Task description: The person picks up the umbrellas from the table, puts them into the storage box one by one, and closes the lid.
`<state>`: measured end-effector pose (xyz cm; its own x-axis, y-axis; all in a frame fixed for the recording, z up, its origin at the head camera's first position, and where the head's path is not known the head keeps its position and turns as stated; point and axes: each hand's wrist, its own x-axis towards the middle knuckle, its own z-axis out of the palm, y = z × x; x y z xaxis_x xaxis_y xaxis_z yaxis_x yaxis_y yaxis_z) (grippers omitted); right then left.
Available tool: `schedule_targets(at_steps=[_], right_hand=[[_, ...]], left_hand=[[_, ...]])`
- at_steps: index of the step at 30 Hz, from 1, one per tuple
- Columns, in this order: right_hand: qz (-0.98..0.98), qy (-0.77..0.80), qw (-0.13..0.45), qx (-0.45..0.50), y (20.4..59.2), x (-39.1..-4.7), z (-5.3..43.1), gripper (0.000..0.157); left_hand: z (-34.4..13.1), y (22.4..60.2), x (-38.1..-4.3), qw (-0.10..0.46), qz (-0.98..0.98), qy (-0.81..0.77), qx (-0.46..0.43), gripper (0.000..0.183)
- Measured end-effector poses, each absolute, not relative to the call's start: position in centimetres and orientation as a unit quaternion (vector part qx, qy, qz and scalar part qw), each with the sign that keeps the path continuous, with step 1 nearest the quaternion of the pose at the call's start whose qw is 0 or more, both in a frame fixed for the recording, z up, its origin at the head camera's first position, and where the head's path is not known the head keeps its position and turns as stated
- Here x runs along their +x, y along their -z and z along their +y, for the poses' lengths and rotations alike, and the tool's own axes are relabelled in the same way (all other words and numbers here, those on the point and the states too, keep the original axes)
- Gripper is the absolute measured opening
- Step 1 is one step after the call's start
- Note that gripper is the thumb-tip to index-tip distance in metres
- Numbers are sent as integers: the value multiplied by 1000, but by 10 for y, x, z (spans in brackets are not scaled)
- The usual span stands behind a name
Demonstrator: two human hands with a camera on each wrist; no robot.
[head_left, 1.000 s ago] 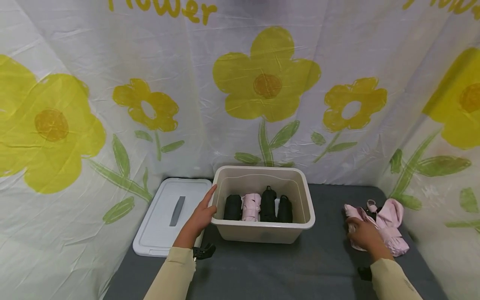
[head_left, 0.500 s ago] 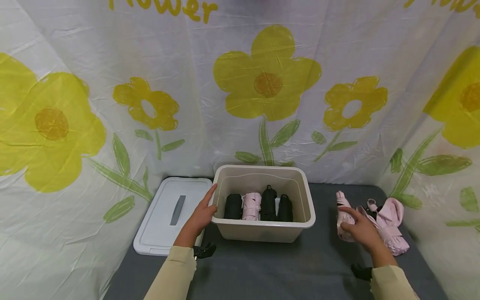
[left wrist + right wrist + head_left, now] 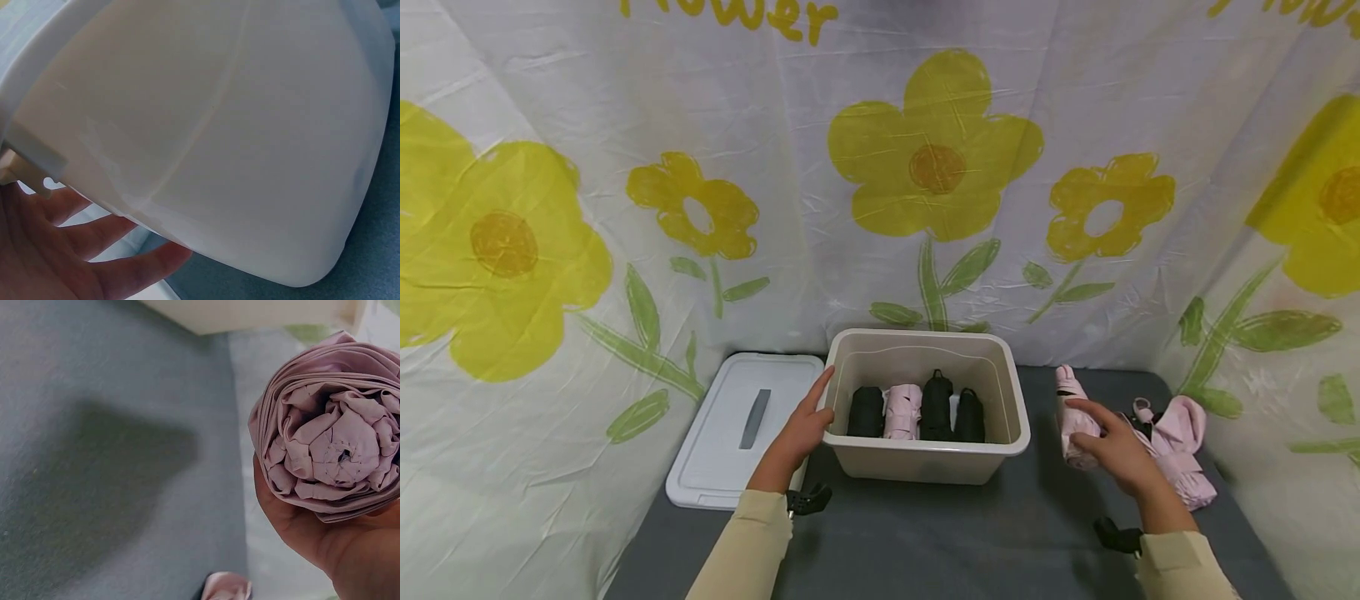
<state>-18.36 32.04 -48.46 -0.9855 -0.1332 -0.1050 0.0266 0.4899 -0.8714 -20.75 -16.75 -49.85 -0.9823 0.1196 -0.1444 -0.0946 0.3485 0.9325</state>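
Note:
My right hand (image 3: 1116, 450) grips a rolled pink folding umbrella (image 3: 1075, 433), tilted and raised over the dark table to the right of the beige box. In the right wrist view the end of the pink umbrella (image 3: 344, 447) shows its bunched, pleated cloth, with fingers behind it. My left hand (image 3: 797, 437) rests at the left rim of the box (image 3: 917, 462), index finger stretched along it. Seen from the left wrist, its fingers (image 3: 134, 269) lie extended along the box's outer wall. Inside the box stand another pink rolled umbrella (image 3: 902, 412) and several black ones (image 3: 936, 408).
A white lid (image 3: 711, 450) with a grey handle lies left of the box. Right of my right hand lies more pink rolled cloth (image 3: 1183, 475) with a small ring and a black part. A flower-printed curtain (image 3: 805, 250) stands behind the dark table (image 3: 940, 542).
My right hand has lifted the pink umbrella off the pile at the right and carried it left and up. The left hand and the box have stayed in place.

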Motion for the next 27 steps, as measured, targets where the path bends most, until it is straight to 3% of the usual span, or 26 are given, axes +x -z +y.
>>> schedule_targets(at_steps=[27], right_hand=[[825,551,78,-102,444,-195,295,62]], left_hand=[[-166,490,-203,102,808,-581,4,79]])
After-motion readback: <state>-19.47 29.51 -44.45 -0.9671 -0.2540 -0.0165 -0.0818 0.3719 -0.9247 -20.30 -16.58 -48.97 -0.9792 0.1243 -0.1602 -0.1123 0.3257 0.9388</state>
